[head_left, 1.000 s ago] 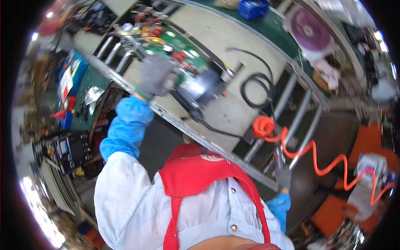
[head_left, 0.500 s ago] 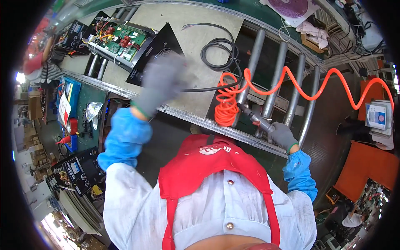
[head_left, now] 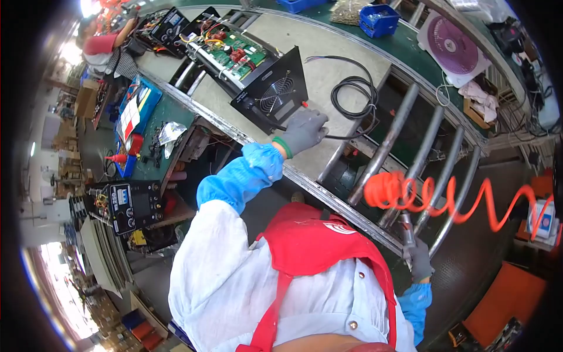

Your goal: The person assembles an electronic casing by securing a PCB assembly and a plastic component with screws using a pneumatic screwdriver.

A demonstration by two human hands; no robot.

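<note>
My left hand (head_left: 304, 132), in a grey glove, is at the lower corner of a black panel (head_left: 274, 92) with a round fan grille. Its fingers are curled over the black cable (head_left: 352, 87), which runs out to the right and lies coiled on the bench. The panel is the end of an opened machine with a green circuit board (head_left: 237, 56) and coloured wires. My right hand (head_left: 419, 261), also gloved, is closed round a slim metal pneumatic screwdriver (head_left: 407, 227) by the bench's near edge. An orange coiled air hose (head_left: 390, 190) stretches away to the right.
Bare metal rollers (head_left: 422, 144) span the bench frame at right. A blue bin (head_left: 378, 20) and a purple-and-white fan (head_left: 448, 44) stand beyond. Left are a blue tray (head_left: 138, 111) and another black machine (head_left: 128, 205). A person (head_left: 105, 47) works at the far left.
The view has turned. My left hand has come to the panel's corner and the cable. My right hand has drawn the screwdriver back toward me, and the heaped hose has lifted off the bench and moved right.
</note>
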